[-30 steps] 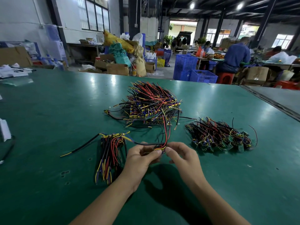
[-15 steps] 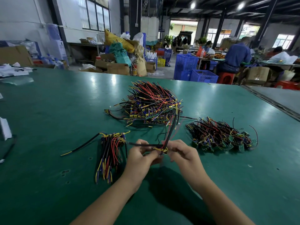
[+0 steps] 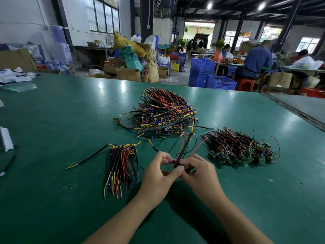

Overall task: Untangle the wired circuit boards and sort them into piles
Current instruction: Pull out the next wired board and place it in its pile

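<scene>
Both left hand (image 3: pixel 158 175) and right hand (image 3: pixel 200 173) fingers pinch wired board (image 3: pixel 176 164) | wires (image 3: pixel 184 148) point away, upward

The bare left forearm (image 3: pixel 123 217) and right forearm (image 3: pixel 233 217) reached forward and converged. The left hand (image 3: pixel 158 175) and right hand (image 3: pixel 200 173) touched, fingers curled, each pinching the same wired board (image 3: pixel 178 160) between thumb and fingertips.

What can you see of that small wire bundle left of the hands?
The small wire bundle holds black, red, yellow and purple wires laid roughly parallel, loose ends toward the person, joined at the far end. A thick black cable with a yellow tip juts leftward. It lies on the green table, clear of the left hand and right hand.
</scene>
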`<act>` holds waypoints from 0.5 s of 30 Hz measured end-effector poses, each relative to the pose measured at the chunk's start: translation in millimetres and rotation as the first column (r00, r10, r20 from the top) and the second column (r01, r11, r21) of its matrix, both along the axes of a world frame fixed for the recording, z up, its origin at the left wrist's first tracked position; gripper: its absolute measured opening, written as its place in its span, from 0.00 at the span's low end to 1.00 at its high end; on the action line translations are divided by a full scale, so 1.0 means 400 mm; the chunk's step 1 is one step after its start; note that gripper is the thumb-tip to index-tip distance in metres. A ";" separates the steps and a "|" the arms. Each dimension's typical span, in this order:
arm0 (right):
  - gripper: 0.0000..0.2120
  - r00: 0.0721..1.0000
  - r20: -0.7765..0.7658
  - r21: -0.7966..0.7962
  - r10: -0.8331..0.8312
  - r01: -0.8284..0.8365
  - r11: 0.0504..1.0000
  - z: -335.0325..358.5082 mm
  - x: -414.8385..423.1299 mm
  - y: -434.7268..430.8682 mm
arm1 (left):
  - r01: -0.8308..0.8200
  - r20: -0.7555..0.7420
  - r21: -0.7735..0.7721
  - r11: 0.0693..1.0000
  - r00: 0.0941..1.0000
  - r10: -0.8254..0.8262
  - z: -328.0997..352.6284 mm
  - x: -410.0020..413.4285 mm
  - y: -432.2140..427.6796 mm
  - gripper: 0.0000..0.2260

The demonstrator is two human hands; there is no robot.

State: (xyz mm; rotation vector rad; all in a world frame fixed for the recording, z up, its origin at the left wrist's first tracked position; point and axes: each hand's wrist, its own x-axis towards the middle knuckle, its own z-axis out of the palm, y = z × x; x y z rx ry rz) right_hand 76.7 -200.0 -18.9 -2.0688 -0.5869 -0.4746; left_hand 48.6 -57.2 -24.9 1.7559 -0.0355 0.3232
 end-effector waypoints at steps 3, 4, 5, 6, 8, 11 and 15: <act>0.07 0.999 0.021 -0.026 0.036 -0.035 0.999 0.003 0.000 0.000 | 0.000 0.010 0.005 1.000 1.000 0.000 -0.007 0.005 0.001 0.08; 0.07 0.999 0.023 -0.024 0.040 -0.039 0.999 0.003 -0.001 0.001 | -0.011 0.023 0.022 1.000 1.000 0.010 -0.009 0.006 0.001 0.07; 0.07 0.999 0.013 -0.017 0.034 -0.034 0.999 0.004 -0.003 0.003 | -0.015 0.033 0.035 0.999 0.999 0.014 -0.011 0.007 0.000 0.06; 0.06 1.000 -0.010 -0.006 0.017 -0.017 1.000 0.004 -0.004 0.006 | -0.013 0.042 0.043 0.999 0.999 0.012 -0.011 0.007 -0.001 0.06; 0.07 0.995 -0.078 0.025 -0.055 0.057 0.998 0.000 -0.003 0.013 | -0.011 0.063 0.049 0.999 0.998 0.008 -0.014 0.007 -0.003 0.07; 0.10 0.958 -0.238 0.163 -0.159 0.201 0.966 -0.009 0.005 0.016 | -0.055 0.111 0.119 0.991 0.993 0.042 -0.016 0.010 -0.003 0.06; 0.07 0.881 -0.460 0.386 -0.105 0.305 0.871 -0.011 0.008 0.018 | -0.036 0.137 0.113 0.993 0.990 0.020 -0.014 0.009 -0.007 0.03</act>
